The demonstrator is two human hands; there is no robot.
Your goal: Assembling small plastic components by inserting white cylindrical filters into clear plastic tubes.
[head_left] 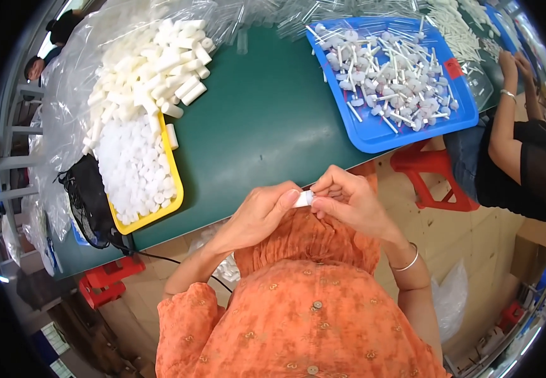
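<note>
Close to my body, just off the table's front edge, both my hands meet around a small white cylinder (301,200). My left hand (261,211) is closed on its left end, the thumb lying along it. The fingers of my right hand (356,205) pinch the other end, where a paler, translucent part shows. My fingertips hide the rest of the piece. Ahead to the left, a yellow tray (175,183) holds many small white caps (131,167). Behind it lies a heap of off-white cylinders (150,79) on clear plastic sheeting.
A blue tray (373,143) of white-stemmed pieces with translucent heads stands ahead right on the green table (254,120). Clear tubes (241,25) lie along the back. A black mesh bag (87,195) sits left. Another person's arms (506,120) and a red stool (433,179) are at right.
</note>
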